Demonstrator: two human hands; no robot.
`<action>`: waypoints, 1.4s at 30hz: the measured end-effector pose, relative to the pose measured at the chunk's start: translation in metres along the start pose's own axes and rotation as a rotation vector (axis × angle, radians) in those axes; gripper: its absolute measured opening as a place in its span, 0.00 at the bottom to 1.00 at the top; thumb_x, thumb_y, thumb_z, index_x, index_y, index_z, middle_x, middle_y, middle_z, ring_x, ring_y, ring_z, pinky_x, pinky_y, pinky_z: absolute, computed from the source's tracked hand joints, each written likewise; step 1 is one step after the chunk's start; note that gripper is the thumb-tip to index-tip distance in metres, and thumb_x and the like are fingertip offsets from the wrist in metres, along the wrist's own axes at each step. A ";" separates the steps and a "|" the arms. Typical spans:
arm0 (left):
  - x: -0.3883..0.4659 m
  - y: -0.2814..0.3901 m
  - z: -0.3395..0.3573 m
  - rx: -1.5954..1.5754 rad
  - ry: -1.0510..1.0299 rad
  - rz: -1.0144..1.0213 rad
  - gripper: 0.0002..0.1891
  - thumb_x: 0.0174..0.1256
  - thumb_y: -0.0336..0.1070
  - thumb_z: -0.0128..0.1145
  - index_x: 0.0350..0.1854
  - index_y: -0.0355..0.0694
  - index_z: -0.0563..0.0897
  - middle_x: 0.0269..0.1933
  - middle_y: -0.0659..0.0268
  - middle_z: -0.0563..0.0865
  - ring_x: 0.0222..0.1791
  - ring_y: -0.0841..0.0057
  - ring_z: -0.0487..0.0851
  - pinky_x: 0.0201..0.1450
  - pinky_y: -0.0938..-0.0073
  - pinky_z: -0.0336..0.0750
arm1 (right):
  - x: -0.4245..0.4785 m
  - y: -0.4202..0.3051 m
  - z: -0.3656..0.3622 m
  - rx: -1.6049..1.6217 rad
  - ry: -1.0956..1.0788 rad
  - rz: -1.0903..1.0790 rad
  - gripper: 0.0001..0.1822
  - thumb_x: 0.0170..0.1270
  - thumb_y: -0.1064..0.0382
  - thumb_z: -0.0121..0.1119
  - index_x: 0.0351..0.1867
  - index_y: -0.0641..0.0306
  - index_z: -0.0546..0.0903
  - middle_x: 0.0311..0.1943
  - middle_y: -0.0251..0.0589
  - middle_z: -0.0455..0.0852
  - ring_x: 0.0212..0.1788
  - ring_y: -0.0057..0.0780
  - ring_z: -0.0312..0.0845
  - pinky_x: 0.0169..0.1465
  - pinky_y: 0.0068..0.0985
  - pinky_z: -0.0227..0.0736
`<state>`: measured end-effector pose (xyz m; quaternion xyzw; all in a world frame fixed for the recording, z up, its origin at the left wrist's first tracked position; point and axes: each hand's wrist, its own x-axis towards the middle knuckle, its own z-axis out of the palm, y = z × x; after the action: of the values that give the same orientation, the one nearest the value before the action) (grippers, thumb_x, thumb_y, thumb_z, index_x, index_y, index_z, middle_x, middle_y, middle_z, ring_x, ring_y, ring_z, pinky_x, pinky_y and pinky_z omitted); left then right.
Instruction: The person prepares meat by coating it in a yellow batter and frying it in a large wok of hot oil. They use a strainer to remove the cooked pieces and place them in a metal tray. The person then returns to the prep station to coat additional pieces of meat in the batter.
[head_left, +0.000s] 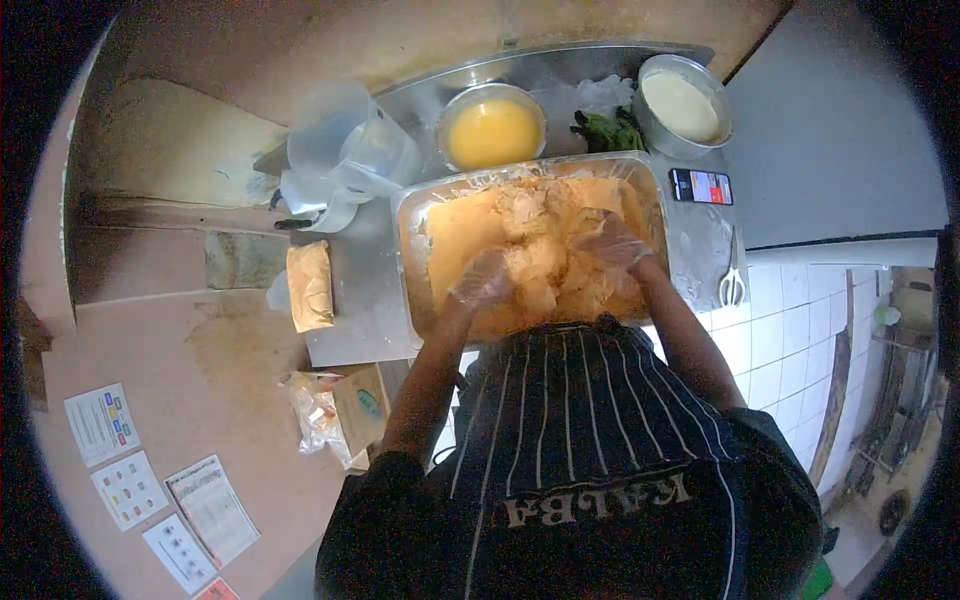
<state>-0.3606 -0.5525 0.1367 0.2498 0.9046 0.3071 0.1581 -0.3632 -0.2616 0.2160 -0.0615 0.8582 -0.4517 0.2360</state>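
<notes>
A large rectangular tub (658, 180) holds orange-tinted powder (465, 225) with several coated, clumpy pieces (536, 262) heaped in its middle. My left hand (484, 277), in a clear plastic glove, rests in the powder against the left side of the heap. On the heap's right side is my right hand (611, 238), gloved the same way, with its fingers down among the pieces. Powder and pieces hide the fingertips of both hands, so whether either one grips a piece does not show.
Behind the tub stand a bowl of yellow liquid (495, 131), green leaves (609, 131) and a metal pot of pale liquid (682, 105). A phone (701, 187) and white-handled scissors (732, 285) lie right. Clear plastic containers (360, 142) and a filled packet (310, 286) are left.
</notes>
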 end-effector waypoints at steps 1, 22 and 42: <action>0.002 -0.002 -0.007 -0.061 -0.003 -0.047 0.09 0.56 0.36 0.55 0.30 0.36 0.82 0.29 0.62 0.83 0.25 0.68 0.80 0.37 0.66 0.75 | 0.000 -0.002 -0.004 0.067 -0.071 -0.098 0.24 0.58 0.61 0.61 0.55 0.68 0.73 0.48 0.41 0.82 0.47 0.31 0.77 0.53 0.26 0.71; 0.029 -0.013 0.008 -0.392 -0.194 -0.240 0.28 0.54 0.50 0.63 0.56 0.42 0.76 0.46 0.59 0.84 0.45 0.66 0.81 0.50 0.67 0.75 | 0.083 0.061 0.036 0.604 -0.393 -0.247 0.44 0.54 0.55 0.66 0.69 0.65 0.57 0.65 0.48 0.66 0.62 0.36 0.67 0.63 0.30 0.64; 0.063 0.037 -0.022 -0.459 -0.441 -0.340 0.24 0.60 0.53 0.59 0.56 0.48 0.79 0.46 0.64 0.85 0.42 0.73 0.81 0.47 0.73 0.75 | 0.086 0.075 0.045 -0.179 -0.319 -0.097 0.35 0.59 0.51 0.58 0.65 0.63 0.63 0.54 0.51 0.77 0.55 0.36 0.73 0.60 0.31 0.67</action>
<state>-0.4088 -0.5026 0.1688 0.1137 0.7848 0.4105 0.4501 -0.4104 -0.2782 0.1039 -0.1944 0.8427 -0.3689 0.3407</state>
